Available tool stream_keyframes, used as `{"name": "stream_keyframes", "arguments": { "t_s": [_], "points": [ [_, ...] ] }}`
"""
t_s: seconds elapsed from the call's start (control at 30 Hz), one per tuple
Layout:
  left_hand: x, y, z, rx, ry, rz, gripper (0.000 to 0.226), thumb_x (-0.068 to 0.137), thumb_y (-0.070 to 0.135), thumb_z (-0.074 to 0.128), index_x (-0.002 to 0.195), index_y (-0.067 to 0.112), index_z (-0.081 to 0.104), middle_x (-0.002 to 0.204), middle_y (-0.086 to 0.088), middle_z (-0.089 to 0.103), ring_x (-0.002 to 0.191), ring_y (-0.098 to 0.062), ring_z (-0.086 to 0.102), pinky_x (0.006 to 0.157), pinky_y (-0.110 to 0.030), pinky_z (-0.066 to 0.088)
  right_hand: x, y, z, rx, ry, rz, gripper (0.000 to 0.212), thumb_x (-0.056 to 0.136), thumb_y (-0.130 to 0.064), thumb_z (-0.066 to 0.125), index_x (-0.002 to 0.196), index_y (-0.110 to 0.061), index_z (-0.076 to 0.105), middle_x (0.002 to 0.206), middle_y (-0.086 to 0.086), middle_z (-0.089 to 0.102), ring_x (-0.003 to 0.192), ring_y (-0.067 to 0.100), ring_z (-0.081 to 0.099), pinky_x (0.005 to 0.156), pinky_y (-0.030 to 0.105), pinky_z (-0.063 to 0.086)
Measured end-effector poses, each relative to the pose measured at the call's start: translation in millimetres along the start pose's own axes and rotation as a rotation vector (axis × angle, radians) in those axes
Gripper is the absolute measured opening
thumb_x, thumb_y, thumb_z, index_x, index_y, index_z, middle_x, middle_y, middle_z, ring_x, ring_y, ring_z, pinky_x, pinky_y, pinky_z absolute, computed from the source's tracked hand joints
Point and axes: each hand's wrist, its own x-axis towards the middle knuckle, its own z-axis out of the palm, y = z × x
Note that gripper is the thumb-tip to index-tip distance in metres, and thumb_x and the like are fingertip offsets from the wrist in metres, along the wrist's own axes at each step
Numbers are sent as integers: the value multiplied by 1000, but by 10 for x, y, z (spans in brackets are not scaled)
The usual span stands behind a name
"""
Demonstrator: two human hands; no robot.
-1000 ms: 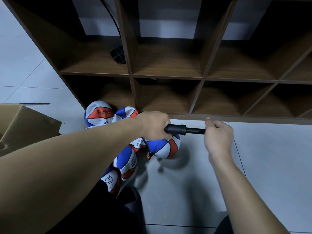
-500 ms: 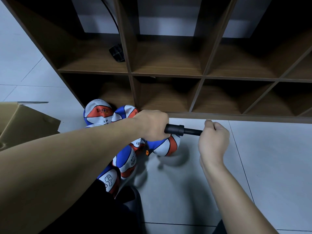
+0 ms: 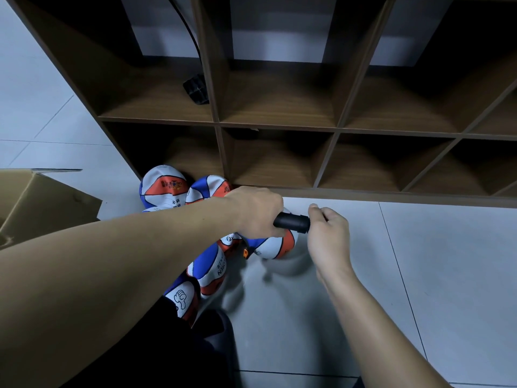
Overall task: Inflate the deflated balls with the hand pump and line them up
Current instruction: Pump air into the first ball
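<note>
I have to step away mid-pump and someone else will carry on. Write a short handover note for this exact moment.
Left hand grips the black hand pump barrel; right hand grips the handle end, pushed in close against the barrel.
The pump hangs over the ball being filled.
Other balls sit clustered on the floor by the shelf unit, beside a cardboard box.
Done: pumping under way. Left: finish inflating, then line all balls up; no row yet.
</note>
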Motion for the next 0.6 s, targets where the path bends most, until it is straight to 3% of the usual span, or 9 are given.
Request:
{"name": "stream_keyframes", "arguments": {
  "t_s": [0.13, 0.2, 0.27, 0.43, 0.6],
  "points": [
    [1, -186, -57, -56, -28, -34, 42, 92, 56, 70, 75, 19, 63, 65, 2, 63, 64, -21, 63, 61, -36, 51, 172, -68, -282, 1, 64, 38, 53, 102, -34, 65, 58, -17, 41, 50, -9, 31, 54, 21, 28, 57, 33, 22],
    [-9, -305, -87, -125, -42, -55, 42, 92, 53, 73, 76, 15, 65, 62, 2, 62, 61, -21, 61, 62, -37, 52, 277, -103, -463, 111, 131, 99, 45, 96, -35, 68, 64, -12, 46, 64, 7, 30, 63, 27, 23, 62, 41, 16],
    [-18, -349, -102, -150, -35, -63, 40, 93, 50, 74, 78, 13, 65, 60, 3, 58, 58, -20, 57, 61, -36, 49, 319, -110, -555, 152, 175, 132, 42, 91, -32, 67, 77, 2, 45, 75, 10, 28, 75, 35, 21, 69, 50, 15],
    [-13, -174, -97, 25, 76, -55, 40, 97, 55, 65, 74, 23, 56, 66, 5, 59, 64, -19, 60, 53, -31, 38, 194, -105, -415, 77, 276, 41, 42, 91, -17, 55, 65, -21, 22, 57, -8, 18, 62, 22, 17, 61, 39, 16],
    [5, -105, -74, 21, 126, -21, 41, 98, 56, 63, 75, 22, 59, 67, 4, 61, 63, -20, 60, 54, -32, 41, 103, -154, -236, 48, 248, -43, 40, 95, -22, 53, 65, -18, 27, 51, -9, 24, 59, 20, 22, 58, 36, 21]
  ]
}}
